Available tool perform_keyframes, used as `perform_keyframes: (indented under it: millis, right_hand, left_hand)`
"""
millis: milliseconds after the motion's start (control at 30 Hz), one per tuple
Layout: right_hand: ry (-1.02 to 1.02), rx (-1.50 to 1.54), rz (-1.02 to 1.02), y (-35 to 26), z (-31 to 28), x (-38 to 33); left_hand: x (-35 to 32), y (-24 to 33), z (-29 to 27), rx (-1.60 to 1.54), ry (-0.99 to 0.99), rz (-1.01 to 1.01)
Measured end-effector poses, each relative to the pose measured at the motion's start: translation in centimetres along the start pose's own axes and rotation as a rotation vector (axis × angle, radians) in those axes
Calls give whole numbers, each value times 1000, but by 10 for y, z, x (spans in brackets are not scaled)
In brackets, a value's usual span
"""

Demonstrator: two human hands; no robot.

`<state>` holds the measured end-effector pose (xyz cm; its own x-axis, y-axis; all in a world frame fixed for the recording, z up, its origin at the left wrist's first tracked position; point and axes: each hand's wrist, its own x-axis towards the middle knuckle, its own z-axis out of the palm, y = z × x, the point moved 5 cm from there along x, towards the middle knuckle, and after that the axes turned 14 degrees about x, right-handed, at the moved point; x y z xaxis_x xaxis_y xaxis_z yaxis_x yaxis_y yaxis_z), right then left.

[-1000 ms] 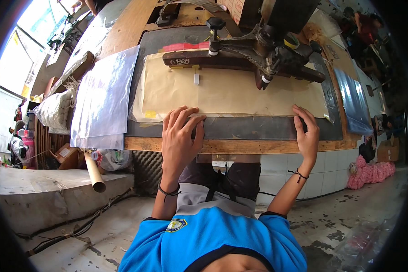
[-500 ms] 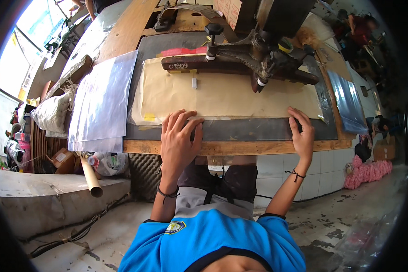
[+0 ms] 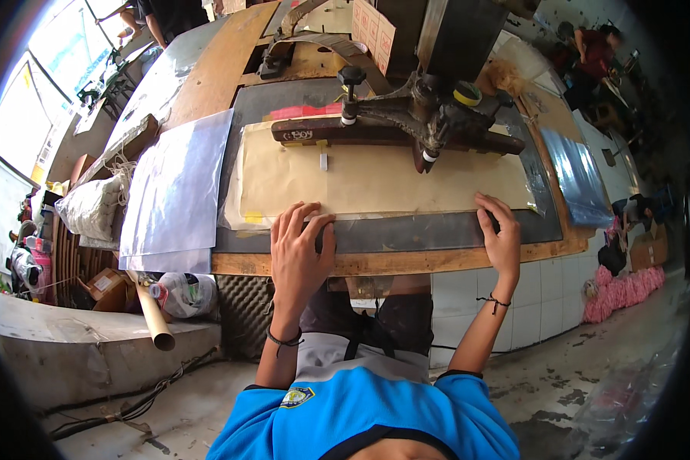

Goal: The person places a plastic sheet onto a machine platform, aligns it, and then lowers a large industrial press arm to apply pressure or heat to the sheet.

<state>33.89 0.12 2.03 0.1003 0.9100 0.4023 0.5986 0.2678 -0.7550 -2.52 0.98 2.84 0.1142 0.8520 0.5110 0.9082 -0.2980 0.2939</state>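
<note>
Little has shifted – both hands sit where they were. Left hand [image 3: 299, 257] and right hand [image 3: 502, 241] press flat, fingers spread, pinning the clear plastic film [image 3: 406, 224] over the tan paper sheet [image 3: 376, 180] on the dark bench mat [image 3: 437, 230] – keeps it taut under the black press arm [image 3: 391, 126].

We see a daylit scene, bright and even. The strongest light comes from the window [image 3: 50, 100] at upper left, which is blown out to near white. The plastic sheets [image 3: 178, 184] pick up pale glare from it, and so does the foil [image 3: 579, 172] at right. Shadows are soft; the darkest lie under the tabletop [image 3: 376, 262]. The middle is sharp (the fingers [image 3: 303, 222] show clearly). Toward the rim, straight edges bow, detail smears, and a black circular border closes the picture. The floor [image 3: 590, 383] at lower right looks hazy.
</note>
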Motion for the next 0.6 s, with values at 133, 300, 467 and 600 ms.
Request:
perform_keyframes:
  millis: [133,300,467,600]
  right_hand:
    - [0,2,-3,0,1,0]
    - [6,6,-2,1,1,-2]
    - [8,2,-32,1,1,-2]
    - [11,0,-23,0,0,-2]
  left_hand:
    - [0,0,-1,35,12,-29]
    - [-1,-2,1,56,-1,-39]
    - [-2,-3,0,53,6,-50]
    - [-2,-4,2,68,13,-61]
